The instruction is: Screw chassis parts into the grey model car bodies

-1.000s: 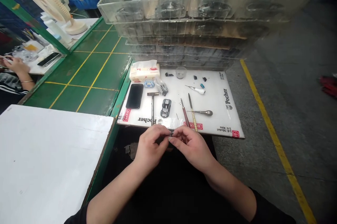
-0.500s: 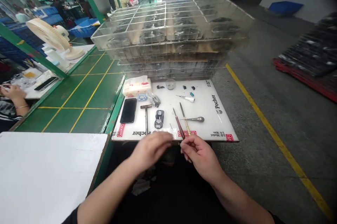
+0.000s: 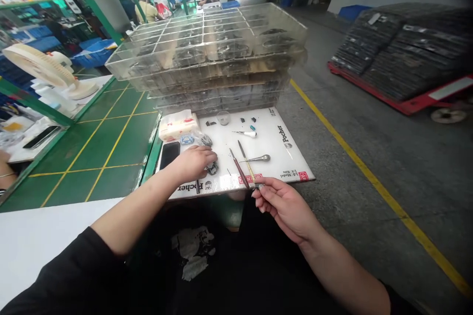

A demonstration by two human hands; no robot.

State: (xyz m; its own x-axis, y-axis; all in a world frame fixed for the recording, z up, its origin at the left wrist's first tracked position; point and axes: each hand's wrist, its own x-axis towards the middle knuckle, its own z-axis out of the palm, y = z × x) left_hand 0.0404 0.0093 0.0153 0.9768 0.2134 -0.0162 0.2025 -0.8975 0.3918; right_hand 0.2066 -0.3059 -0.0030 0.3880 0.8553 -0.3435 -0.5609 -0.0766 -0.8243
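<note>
My left hand (image 3: 195, 161) reaches over the mat, fingers curled down onto a small grey model car (image 3: 212, 168). It covers part of the car and most of a T-handled tool (image 3: 197, 187). At the mat's front edge my right hand (image 3: 279, 201) pinches a small dark piece (image 3: 257, 186) between thumb and fingers; its kind is too small to make out. Just beyond lie a dark red-handled tool (image 3: 240, 169) and a file with a yellowish handle (image 3: 246, 159). A metal-handled pick (image 3: 260, 158) and a white-handled pick (image 3: 249, 133) lie further back.
Stacked clear compartment trays (image 3: 221, 58) stand behind the white printed mat (image 3: 288, 157). On the mat are a tissue pack (image 3: 178, 126), a phone (image 3: 170, 154), a clear cup (image 3: 223, 118) and small dark parts (image 3: 253, 119). A loaded red pallet truck (image 3: 406, 103) stands right.
My left hand has moved left and forward, from the mat's front edge onto the model car. My right hand stays near the front edge, still pinching. The view has turned to the right.
</note>
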